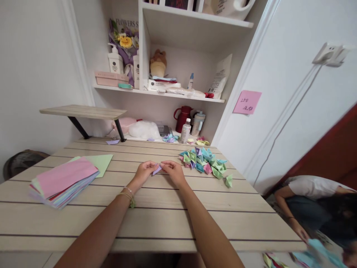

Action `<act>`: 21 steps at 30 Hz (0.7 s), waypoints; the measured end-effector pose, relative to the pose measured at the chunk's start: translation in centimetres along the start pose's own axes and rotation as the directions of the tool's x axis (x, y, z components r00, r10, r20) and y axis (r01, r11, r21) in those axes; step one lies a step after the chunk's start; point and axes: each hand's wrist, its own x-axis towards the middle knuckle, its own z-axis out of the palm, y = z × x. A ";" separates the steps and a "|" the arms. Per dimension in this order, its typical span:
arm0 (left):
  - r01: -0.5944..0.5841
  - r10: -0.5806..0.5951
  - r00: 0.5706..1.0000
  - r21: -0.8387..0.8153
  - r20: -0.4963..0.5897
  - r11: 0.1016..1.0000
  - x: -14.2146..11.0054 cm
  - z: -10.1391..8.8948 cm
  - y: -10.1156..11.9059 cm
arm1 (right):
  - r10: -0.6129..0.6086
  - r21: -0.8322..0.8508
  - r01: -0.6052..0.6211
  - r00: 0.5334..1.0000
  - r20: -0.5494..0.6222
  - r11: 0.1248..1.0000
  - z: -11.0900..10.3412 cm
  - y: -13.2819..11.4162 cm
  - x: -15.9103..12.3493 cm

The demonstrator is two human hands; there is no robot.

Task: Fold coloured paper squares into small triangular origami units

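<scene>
Over the middle of the desk, a small folded piece of purple paper [157, 170] is pinched between my two hands. My left hand [145, 172] grips its left side with thumb and fingers, a beaded bracelet and a band on the wrist. On the other side my right hand [173, 171] has its fingertips closed on the paper's upper right end. The fingers hide part of the folds. To the right of my hands lies a heap of small folded paper boats [205, 160] in green, blue, pink and purple. A stack of coloured paper sheets [67, 176], pink on top, rests at the left.
A small raised shelf [83, 111] on black legs stands at the back left. Behind the desk, a clear bottle [185, 131], a red jug [183, 118] and a tumbler [198, 123] line the cubby. Another person [315, 201] crouches at the lower right, beside paper pieces on the floor.
</scene>
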 end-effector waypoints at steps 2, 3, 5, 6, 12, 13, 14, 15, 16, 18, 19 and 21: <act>-0.003 0.003 1.000 -0.010 0.016 1.000 0.0 0.1 0.1 | 0.011 0.001 -0.011 0.999 -0.031 1.000 0.2 0.0 -0.1; 0.007 -0.006 0.999 -0.021 0.031 1.000 -0.1 0.3 0.2 | 0.013 -0.014 -0.014 0.998 -0.054 1.000 0.2 -0.1 -0.1; 0.048 -0.045 0.997 -0.046 0.061 0.998 -0.2 0.6 0.2 | 0.014 -0.058 -0.020 0.994 -0.107 0.998 0.2 -0.2 -0.2; 0.071 -0.067 0.995 -0.055 0.068 0.996 -0.2 0.7 0.2 | 0.015 -0.078 -0.026 0.991 -0.130 0.997 0.1 -0.3 -0.2; 0.151 -0.149 0.989 -0.172 0.025 0.974 -0.1 0.6 0.1 | 0.025 0.014 -0.023 0.996 -0.086 1.000 0.2 -0.8 -0.2; 0.161 -0.160 0.987 -0.206 0.019 0.965 -0.1 0.5 0.1 | 0.020 0.044 -0.017 0.998 -0.067 0.999 0.2 -0.8 -0.1; 0.171 -0.172 0.985 -0.234 0.017 0.957 0.0 0.4 0.1 | 0.015 0.068 -0.012 0.999 -0.048 0.998 0.3 -0.7 -0.1; 0.182 -0.183 0.983 -0.255 0.020 0.950 0.0 0.3 0.0 | 0.009 0.086 -0.006 1.000 -0.030 0.996 0.4 -0.7 -0.1; 0.193 -0.193 0.981 -0.267 0.027 0.944 0.1 0.2 0.0 | 0.003 0.098 -0.002 1.000 -0.010 0.995 0.4 -0.6 -0.1; 0.210 -0.205 0.978 -0.267 0.047 0.941 0.1 0.2 0.0 | -0.009 0.108 0.007 1.000 0.023 0.994 0.5 -0.3 0.0; 0.215 -0.208 0.977 -0.262 0.054 0.941 0.1 0.2 -0.1 | -0.013 0.103 0.010 0.999 0.033 0.995 0.5 -0.2 0.0; 0.224 -0.215 0.975 -0.253 0.066 0.941 0.2 0.3 -0.1 | -0.018 0.077 0.015 0.999 0.030 0.997 0.6 -0.2 -0.1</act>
